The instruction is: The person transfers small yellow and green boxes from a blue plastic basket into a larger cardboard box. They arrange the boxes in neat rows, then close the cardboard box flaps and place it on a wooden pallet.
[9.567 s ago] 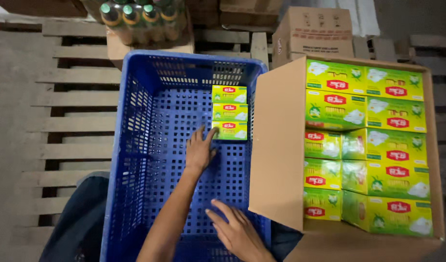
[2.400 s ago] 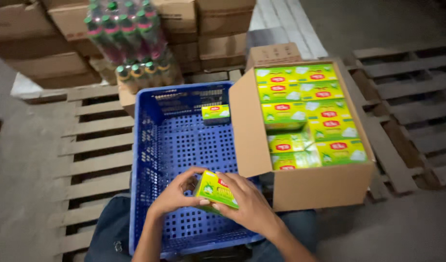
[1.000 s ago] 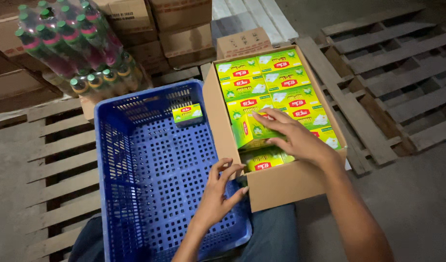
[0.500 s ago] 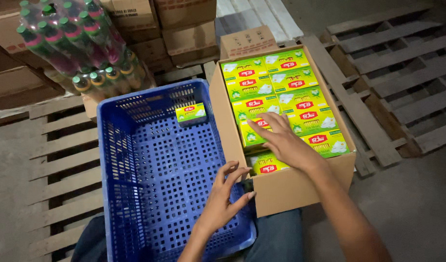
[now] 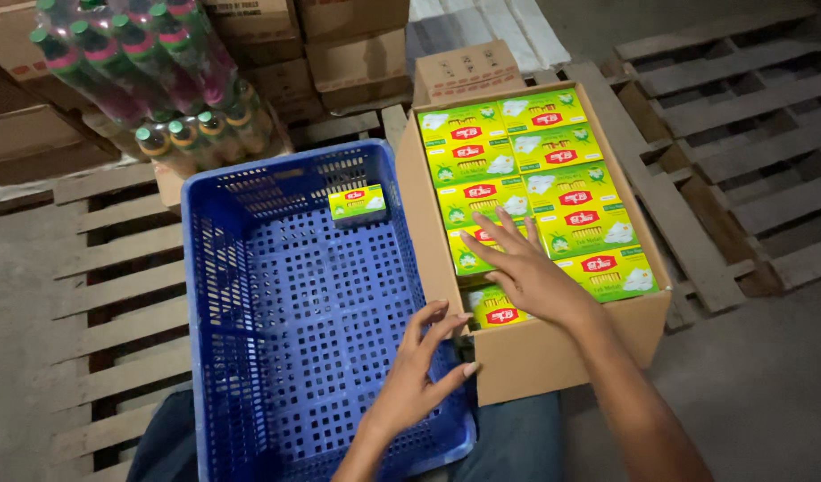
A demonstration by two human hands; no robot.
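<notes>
So the right hand [image 5: 528, 272] is lying flat inside the open cardboard carton [image 5: 553, 353] on the right side of the frame, fingers spread and pressing down on one of the green and yellow boxes [image 5: 471, 254] packed in there, not closed around anything as far as I can see. The carton is stuffed with those same small boxes in two columns, all face up with a red label patch on each. The left hand [image 5: 421, 375] sits lower, near the bottom centre, fingers loose and apart, fingertips just touching the near left corner of the carton where it butts up against the blue plastic crate [image 5: 250, 295]. It isn't holding anything either. The crate takes up the middle left of the frame, a perforated thing with mesh walls, and it has a single green and yellow box [image 5: 358, 203] sitting in its far right corner, well apart from both hands. Crate and carton sit side by side touching, on a wooden pallet [image 5: 116, 286] over a concrete floor. Upper left there's a shrink-wrapped pack of bottles [image 5: 151, 80] with green caps, tilted against a stack of brown cartons [image 5: 339, 45]. Another small brown box [image 5: 464, 71] sits just behind the open carton, and more pallets [image 5: 741, 134] lie at the upper right.
</notes>
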